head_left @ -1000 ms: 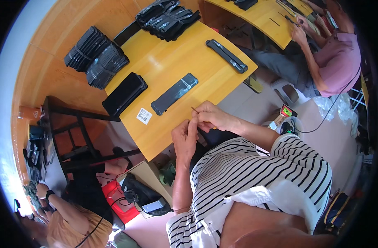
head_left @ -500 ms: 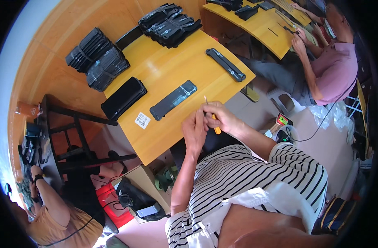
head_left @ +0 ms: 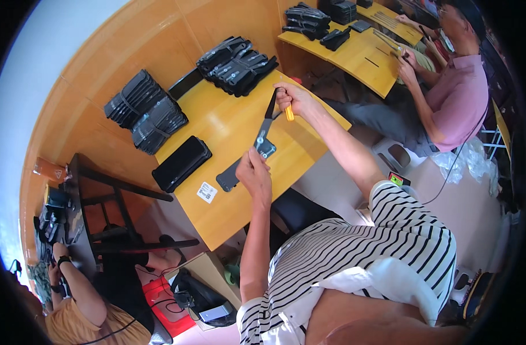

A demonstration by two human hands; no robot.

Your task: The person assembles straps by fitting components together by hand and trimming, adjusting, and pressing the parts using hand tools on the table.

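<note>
A long black strip (head_left: pixel 265 131) with a light round mark stretches slantwise between my two hands above the table. My left hand (head_left: pixel 255 174) is closed on its lower end. At the upper end my right hand (head_left: pixel 296 99) is closed round the strip, with a yellow-handled tool (head_left: pixel 290 112) also in its grip; the tool's tip is not plain to see. Under the strip a flat dark grey piece (head_left: pixel 227 179) with pale markings lies on the table, partly hidden by the strip and my left hand.
The yellow wooden table (head_left: pixel 217 215) bears a stack of black flat pieces (head_left: pixel 182 164), a white label (head_left: pixel 206 192) and tied black bundles (head_left: pixel 237 66) at the back. More bundles (head_left: pixel 153 112) stand at the left. A co-worker (head_left: pixel 455 103) sits at the right, another (head_left: pixel 96 310) at the lower left.
The black strip that lay at the table's right side is now up between my hands. My right hand has reached far forward with the yellow-handled tool, and the hands have parted.
</note>
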